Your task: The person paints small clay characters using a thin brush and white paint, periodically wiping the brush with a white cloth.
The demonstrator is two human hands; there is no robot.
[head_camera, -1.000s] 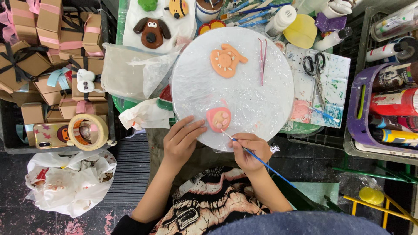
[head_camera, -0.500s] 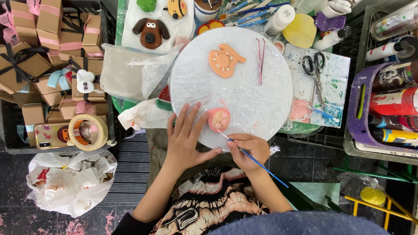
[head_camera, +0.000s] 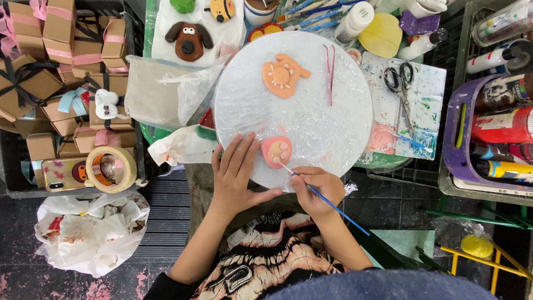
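We judge the main risk is a smear: the fine brush tip sits right on the small pink clay piece near the front edge of the round film-wrapped board, so slippery film or a nudge could shift it. Our left hand lies flat and open-fingered just beside the piece, holding nothing. Our right hand pinches the brush pencil-style, handle angled back right.

Round film-wrapped board — carrying a small pink clay piece and an orange one.
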